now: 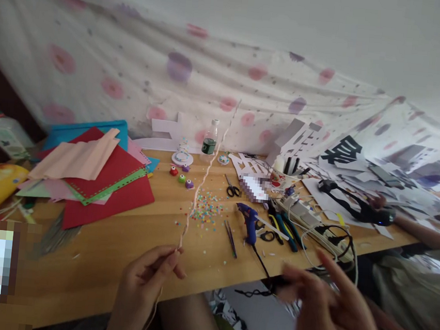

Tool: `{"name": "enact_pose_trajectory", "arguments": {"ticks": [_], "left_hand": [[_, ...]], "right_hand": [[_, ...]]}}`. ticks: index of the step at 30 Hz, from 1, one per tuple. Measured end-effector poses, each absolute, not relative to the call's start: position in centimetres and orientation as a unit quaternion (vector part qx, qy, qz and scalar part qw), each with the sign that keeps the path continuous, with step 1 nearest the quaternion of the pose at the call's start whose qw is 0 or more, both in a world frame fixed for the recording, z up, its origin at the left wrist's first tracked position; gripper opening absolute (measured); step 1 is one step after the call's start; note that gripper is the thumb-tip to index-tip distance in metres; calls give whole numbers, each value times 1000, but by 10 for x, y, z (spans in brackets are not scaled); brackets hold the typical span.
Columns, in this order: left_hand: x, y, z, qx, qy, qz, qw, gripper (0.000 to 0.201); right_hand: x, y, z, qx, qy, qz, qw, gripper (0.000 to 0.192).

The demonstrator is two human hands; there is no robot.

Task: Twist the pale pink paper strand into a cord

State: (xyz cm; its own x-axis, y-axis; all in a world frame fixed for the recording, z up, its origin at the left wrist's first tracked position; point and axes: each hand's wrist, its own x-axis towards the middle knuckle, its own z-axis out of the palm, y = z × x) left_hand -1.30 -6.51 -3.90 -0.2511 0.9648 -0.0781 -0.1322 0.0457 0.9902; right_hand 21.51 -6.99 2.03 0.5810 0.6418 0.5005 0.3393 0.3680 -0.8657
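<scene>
Pinching a thin pale string [197, 194] between thumb and fingertips, the left hand [142, 282] sits low at the near edge of the wooden table [98, 257]. The string rises from that grip and runs up and away over the tabletop, passing above a scatter of coloured paper dots [207, 209] and in front of a small plastic bottle [209, 142] with a dark label; a loose tail also hangs below the hand, off the table edge.

The right hand [330, 315] is well apart from the left, at the lower right, fingers spread and empty as far as can be made out (it is blurred, so the fingertips are hard to read). It hovers over a black cord [260, 265] that trails off the table edge from a blue glue gun [249, 222].

Between the hands lie tweezers [230, 237]. Farther back are black-handled scissors [232, 187] and three small punches [182, 177] in red, green and purple. To the left is a heap of coloured paper sheets [105, 180], red on top of most, with a pink folded one across it. On the right a white power strip [308, 215] lies among cables, pliers and white paper cut-outs. A flowered cloth [174, 72] hangs behind the table. Another person's arm [423, 231] rests at the far right edge.
</scene>
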Motion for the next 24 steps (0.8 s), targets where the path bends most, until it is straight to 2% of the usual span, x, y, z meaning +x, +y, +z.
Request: {"name": "enact_pose_trajectory", "arguments": {"ticks": [1,3,7,10,13,17,21,24], "left_hand": [[-12,-67,-37,384,538,575,482,29],[-9,-71,-35,375,525,580,497,28],[-3,-75,-36,336,498,575,555,30],[0,-75,-34,292,452,568,623,30],[3,-74,-30,238,396,560,688,29],[6,-77,-27,199,377,548,720,28],[8,-81,-30,238,397,538,704,30],[4,-84,-31,326,459,511,649,30]], "right_hand": [[201,-62,20,-530,-435,176,706,28],[177,-44,18,-491,-451,279,691,27],[148,-17,3,-367,-550,511,550,25],[139,-11,-14,-242,-536,639,495,25],[134,-12,-26,-199,-516,679,482,20],[128,-14,-35,-197,-509,686,482,13],[127,-15,-40,-202,-468,681,525,10],[130,-17,-41,-197,-467,666,547,14]]}}
